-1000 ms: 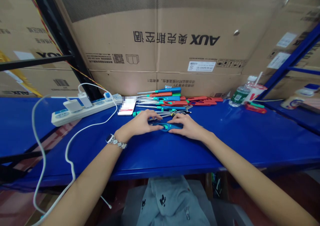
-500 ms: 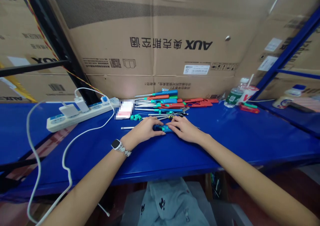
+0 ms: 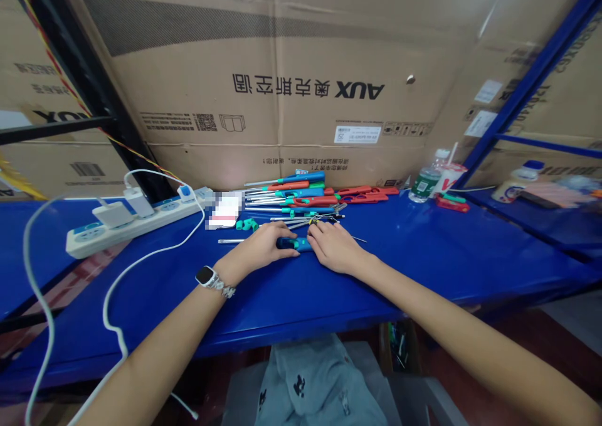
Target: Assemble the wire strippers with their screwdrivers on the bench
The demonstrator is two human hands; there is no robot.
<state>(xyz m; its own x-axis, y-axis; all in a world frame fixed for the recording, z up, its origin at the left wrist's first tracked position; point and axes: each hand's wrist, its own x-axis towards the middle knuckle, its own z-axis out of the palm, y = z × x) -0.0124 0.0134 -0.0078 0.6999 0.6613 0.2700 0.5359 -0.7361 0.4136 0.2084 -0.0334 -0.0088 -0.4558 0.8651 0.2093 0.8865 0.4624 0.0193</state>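
Observation:
A long-nosed lighter (image 3: 302,244) with a blue handle lies flat on the blue tabletop in front of me. Its metal tube (image 3: 230,241) points left, past my fingers. My left hand (image 3: 263,244) is closed around the tube side of the handle, thumb in front and fingers behind. The curled fingers of my right hand (image 3: 336,245) press on the right end of the same handle and hide it. A thin metal rod (image 3: 360,239) sticks out beyond my right hand; its other end is hidden. Just behind my hands lie small green plastic parts (image 3: 247,224).
Several more lighters with blue and red handles (image 3: 308,192) are piled behind, beside red plastic pieces (image 3: 371,194). A white power strip (image 3: 136,225) with chargers and a cable (image 3: 141,260) stands left. At right are a water bottle (image 3: 426,183), a cup (image 3: 451,178) and a red object (image 3: 452,204).
The whole view has swung slightly to the right. My right-hand fingers have curled in more over the lighter's right end. My left hand keeps its hold.

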